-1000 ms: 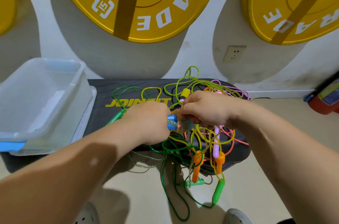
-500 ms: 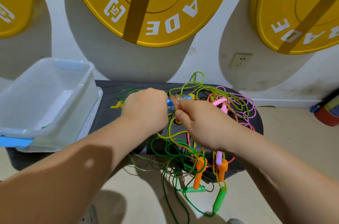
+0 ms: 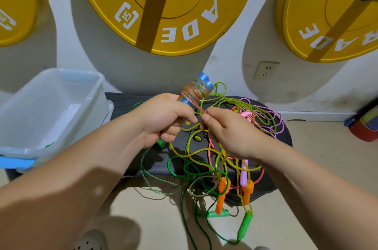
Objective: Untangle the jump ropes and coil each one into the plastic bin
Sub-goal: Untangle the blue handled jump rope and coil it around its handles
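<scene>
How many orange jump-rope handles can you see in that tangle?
2. The left orange handle hangs over the black platform's front edge; the right orange handle hangs beside it, just under a purple handle. Others could be hidden.

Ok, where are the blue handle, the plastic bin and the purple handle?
blue handle (image 3: pixel 202 79): head view, on its blue end cap.
plastic bin (image 3: pixel 90 118): head view, on its right outer wall.
purple handle (image 3: pixel 243 174): head view, middle of its shaft.

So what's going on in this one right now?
A person is sorting a tangle of jump ropes on a black step platform. The left hand grips a blue-ended handle with rope wound round it; the right hand pinches the strand leading off it. The plastic bin sits at the left.
</scene>
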